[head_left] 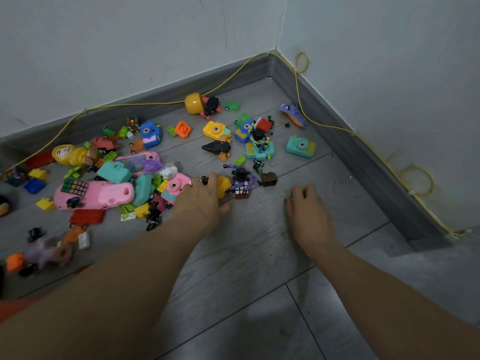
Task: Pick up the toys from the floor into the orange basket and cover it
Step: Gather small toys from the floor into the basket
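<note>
Toys lie scattered over the grey floor [259, 255] in the corner of the room, most of them left of and beyond the two bare hands. The left hand [201, 201] reaches forward with its fingers spread over a yellow toy [224, 187], fingertips touching or just above it; whether it has actually closed on the piece I cannot tell. A ring shows on one finger. Just left of that hand sits a pink toy camera [175, 187], and just right of it a small puzzle cube [242, 193] with a purple linked-chain spider [240, 175] over it. The right hand [307, 211] hovers low over bare floor, fingers loosely curled and holding nothing, well right of the pile; a small brown chest [269, 179] is the nearest toy to it. Farther off lie a teal toy camera [300, 146], a yellow toy camera [216, 130], a blue toy camera [151, 134] and a pink handheld game [137, 162]. Writing on the game's top edge is too blurred to read. A yellow cable [324, 124] runs along the skirting.
</note>
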A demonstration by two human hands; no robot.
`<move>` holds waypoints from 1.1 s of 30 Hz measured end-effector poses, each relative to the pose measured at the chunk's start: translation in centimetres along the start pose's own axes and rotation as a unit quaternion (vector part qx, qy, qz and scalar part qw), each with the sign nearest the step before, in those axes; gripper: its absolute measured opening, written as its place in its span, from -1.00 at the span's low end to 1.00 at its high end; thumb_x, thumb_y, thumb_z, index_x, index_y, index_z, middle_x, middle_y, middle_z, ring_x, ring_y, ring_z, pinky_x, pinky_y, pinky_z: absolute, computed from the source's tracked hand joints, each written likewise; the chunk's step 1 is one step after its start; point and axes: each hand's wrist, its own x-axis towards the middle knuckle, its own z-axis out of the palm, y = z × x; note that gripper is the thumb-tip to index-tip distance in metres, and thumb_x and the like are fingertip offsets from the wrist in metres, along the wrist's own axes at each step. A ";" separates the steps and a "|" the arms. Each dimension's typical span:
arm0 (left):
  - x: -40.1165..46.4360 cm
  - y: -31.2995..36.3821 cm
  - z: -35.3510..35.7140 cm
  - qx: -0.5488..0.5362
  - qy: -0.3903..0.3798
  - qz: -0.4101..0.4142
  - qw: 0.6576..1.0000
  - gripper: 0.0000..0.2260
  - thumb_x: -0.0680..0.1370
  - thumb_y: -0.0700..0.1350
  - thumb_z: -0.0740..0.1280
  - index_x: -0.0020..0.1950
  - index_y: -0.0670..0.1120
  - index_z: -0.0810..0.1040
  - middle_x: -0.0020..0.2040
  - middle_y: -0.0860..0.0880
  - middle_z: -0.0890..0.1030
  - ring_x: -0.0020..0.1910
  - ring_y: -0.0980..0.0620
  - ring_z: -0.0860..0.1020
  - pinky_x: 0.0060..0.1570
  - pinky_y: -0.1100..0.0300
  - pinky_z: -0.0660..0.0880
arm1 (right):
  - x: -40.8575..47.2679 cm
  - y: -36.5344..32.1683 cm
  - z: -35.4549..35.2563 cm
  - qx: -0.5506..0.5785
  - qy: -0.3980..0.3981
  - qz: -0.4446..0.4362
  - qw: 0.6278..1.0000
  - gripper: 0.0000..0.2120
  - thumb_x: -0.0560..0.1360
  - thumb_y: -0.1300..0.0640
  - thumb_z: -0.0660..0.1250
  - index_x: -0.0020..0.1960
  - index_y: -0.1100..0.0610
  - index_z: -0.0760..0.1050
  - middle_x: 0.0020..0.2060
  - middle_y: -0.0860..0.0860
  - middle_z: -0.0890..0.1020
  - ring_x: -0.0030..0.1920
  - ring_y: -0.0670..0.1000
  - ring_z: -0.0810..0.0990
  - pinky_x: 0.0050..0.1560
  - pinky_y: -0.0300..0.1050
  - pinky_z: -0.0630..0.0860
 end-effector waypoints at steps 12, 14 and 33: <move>1.9 0.8 0.0 -0.024 -0.017 -0.004 1.000 -0.31 0.47 0.36 0.30 0.37 -0.08 0.24 0.28 -0.24 0.35 0.18 -0.20 0.47 -0.04 -0.02 0.52 | 4.3 -2.3 -1.6 0.180 0.066 0.121 0.974 -0.76 0.65 0.05 0.16 -0.04 0.20 0.45 -0.06 0.11 0.47 -0.20 0.08 0.44 -0.18 0.02 0.44; 2.1 0.9 0.0 -0.025 -0.027 -0.008 0.999 -0.27 0.44 0.41 0.29 0.38 -0.07 0.23 0.30 -0.24 0.34 0.20 -0.22 0.47 -0.04 -0.04 0.54 | 5.9 -3.4 -1.6 0.204 0.045 0.135 0.969 -0.78 0.65 0.06 0.16 0.01 0.20 0.46 -0.01 0.12 0.44 -0.16 0.04 0.40 -0.13 -0.05 0.39; 0.7 1.2 0.6 -0.227 0.015 -0.014 0.974 -0.31 0.23 0.44 0.38 0.26 0.18 0.37 0.10 -0.10 0.56 0.15 -0.14 0.50 0.05 -0.03 0.54 | 4.9 -8.8 -1.6 0.330 -0.171 0.175 0.912 -0.71 0.52 -0.21 0.23 0.04 -0.03 0.52 0.09 0.05 0.29 -0.12 -0.04 0.42 -0.04 -0.14 0.38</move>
